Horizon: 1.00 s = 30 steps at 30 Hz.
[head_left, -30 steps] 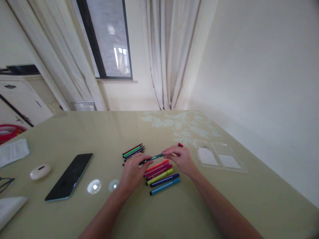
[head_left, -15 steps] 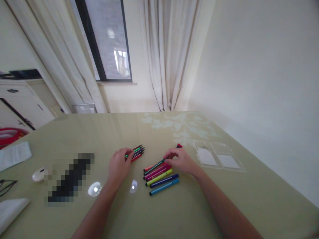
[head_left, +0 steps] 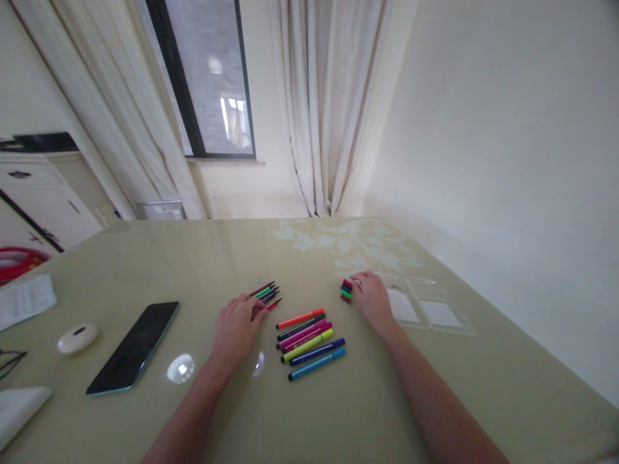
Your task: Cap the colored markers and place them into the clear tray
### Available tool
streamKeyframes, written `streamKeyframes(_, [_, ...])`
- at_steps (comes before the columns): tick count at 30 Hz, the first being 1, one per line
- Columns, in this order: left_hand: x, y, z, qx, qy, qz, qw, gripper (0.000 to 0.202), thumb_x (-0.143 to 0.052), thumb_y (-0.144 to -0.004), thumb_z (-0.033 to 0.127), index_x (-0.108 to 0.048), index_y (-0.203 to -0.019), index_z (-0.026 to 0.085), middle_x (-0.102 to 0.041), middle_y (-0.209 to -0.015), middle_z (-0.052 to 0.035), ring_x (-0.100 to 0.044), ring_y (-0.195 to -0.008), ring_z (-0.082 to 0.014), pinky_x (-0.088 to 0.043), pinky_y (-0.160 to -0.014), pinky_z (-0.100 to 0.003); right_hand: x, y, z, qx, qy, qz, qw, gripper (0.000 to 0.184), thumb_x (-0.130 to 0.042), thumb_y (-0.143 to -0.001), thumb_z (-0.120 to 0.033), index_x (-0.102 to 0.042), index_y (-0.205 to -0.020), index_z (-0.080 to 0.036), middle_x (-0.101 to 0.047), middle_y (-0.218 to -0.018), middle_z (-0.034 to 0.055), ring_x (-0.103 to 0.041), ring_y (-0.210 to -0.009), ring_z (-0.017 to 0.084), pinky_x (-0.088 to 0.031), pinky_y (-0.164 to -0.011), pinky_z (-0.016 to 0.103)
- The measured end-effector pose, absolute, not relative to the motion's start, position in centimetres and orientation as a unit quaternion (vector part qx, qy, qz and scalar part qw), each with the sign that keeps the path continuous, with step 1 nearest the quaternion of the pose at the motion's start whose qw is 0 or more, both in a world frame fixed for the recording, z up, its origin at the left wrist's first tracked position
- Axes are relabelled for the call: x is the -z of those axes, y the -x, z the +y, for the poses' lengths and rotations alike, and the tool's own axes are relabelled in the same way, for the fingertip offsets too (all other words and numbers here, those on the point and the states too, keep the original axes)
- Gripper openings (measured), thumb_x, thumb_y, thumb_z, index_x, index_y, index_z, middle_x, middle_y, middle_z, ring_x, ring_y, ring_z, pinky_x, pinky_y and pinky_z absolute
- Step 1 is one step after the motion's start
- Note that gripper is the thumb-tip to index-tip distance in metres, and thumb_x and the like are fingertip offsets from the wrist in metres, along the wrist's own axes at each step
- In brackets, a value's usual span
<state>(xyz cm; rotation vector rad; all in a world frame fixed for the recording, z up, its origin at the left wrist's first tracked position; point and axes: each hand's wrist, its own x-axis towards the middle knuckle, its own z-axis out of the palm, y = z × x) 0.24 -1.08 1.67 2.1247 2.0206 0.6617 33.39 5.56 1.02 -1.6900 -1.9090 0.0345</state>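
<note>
My left hand (head_left: 236, 328) lies on the table with its fingertips pinched on a thin red pen (head_left: 269, 306), at the near edge of a small bunch of thin pens (head_left: 265, 293). My right hand (head_left: 373, 300) reaches to a little cluster of coloured pen caps (head_left: 346, 290), its fingers pressed together on them. Between the hands lies a row of several capped markers (head_left: 309, 338): orange, a dark green one, pinks, yellow, dark blue and light blue.
An open clear plastic case (head_left: 428, 310) lies right of my right hand. On the left of the green table (head_left: 338, 412) lie a black phone (head_left: 133, 345), a white oval object (head_left: 77, 337), folded paper (head_left: 25, 298) and glasses (head_left: 8, 361).
The dark green marker held between both hands now lies in the row. My left hand moved left to the thin pens, and my right hand moved back and right to the caps.
</note>
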Motion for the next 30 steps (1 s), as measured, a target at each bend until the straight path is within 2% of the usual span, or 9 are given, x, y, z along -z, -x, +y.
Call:
streamKeyframes(3, [-1.7, -0.6, -1.0, -0.265, -0.708, 0.65, 0.08, 0.022, -0.051, -0.099, 0.035, -0.068, -0.097, 0.022, -0.074, -0.103, -0.0082, -0.067, -0.099, -0.0287, -0.048, -0.091, -0.041, -0.8, -33.5, 5.5, 0.034, 0.651, -0.73, 0.205, 0.022, -0.057, -0.097, -0.019, -0.079, -0.097, -0.018, -0.073, -0.109, 0.0143, -0.063, -0.103, 0.03, -0.047, -0.092, 0.04])
streamKeyframes(6, [-1.9, -1.0, -1.0, -0.308, -0.691, 0.641, 0.129, 0.023, -0.049, -0.101, 0.038, -0.065, -0.104, 0.023, -0.076, -0.102, -0.007, -0.07, -0.094, -0.0273, -0.051, -0.087, -0.041, -1.3, -33.2, 5.3, 0.049, 0.671, -0.72, 0.172, 0.019, -0.06, -0.097, -0.022, -0.079, -0.098, -0.017, -0.074, -0.11, 0.0142, -0.064, -0.106, 0.03, -0.046, -0.092, 0.04])
streamKeyframes(9, [-1.8, -1.4, -0.9, -0.366, -0.679, 0.613, 0.169, 0.025, -0.054, -0.098, 0.043, -0.067, -0.107, 0.023, -0.077, -0.103, -0.006, -0.072, -0.091, -0.0252, -0.054, -0.085, -0.04, -2.2, -32.5, 4.9, 0.003, 0.662, -0.709, 0.244, 0.019, -0.06, -0.097, -0.022, -0.077, -0.104, -0.017, -0.076, -0.108, 0.0123, -0.067, -0.104, 0.027, -0.048, -0.091, 0.038])
streamKeyframes(13, [-1.7, -2.0, -1.0, -0.417, -0.695, 0.556, 0.186, 0.024, -0.06, -0.095, 0.044, -0.073, -0.1, 0.024, -0.075, -0.102, -0.0057, -0.072, -0.09, -0.0231, -0.057, -0.084, -0.037, -3.3, -30.6, 3.5, -0.165, 0.547, -0.729, 0.377, 0.018, -0.064, -0.096, -0.028, -0.077, -0.106, -0.023, -0.08, -0.099, 0.0044, -0.072, -0.086, 0.02, -0.053, -0.079, 0.03])
streamKeyframes(17, [-1.6, -2.2, -1.1, -0.428, -0.704, 0.527, 0.207, 0.018, -0.064, -0.093, 0.039, -0.073, -0.098, 0.024, -0.072, -0.1, -0.0045, -0.071, -0.092, -0.0217, -0.059, -0.086, -0.036, -3.7, -28.3, 1.8, -0.208, 0.451, -0.768, 0.404, 0.016, -0.066, -0.094, -0.028, -0.079, -0.103, -0.025, -0.081, -0.095, 0.0031, -0.073, -0.083, 0.019, -0.055, -0.079, 0.029])
streamKeyframes(30, [-1.9, -2.7, -1.5, -0.409, -0.71, 0.528, 0.223, 0.014, -0.064, -0.093, 0.034, -0.073, -0.096, 0.024, -0.071, -0.099, -0.0035, -0.07, -0.091, -0.0208, -0.058, -0.083, -0.034, -2.7, -27.1, 1.4, -0.223, 0.428, -0.774, 0.41, 0.012, -0.071, -0.093, -0.024, -0.08, -0.101, -0.025, -0.081, -0.095, 0.0025, -0.075, -0.085, 0.019, -0.056, -0.079, 0.029])
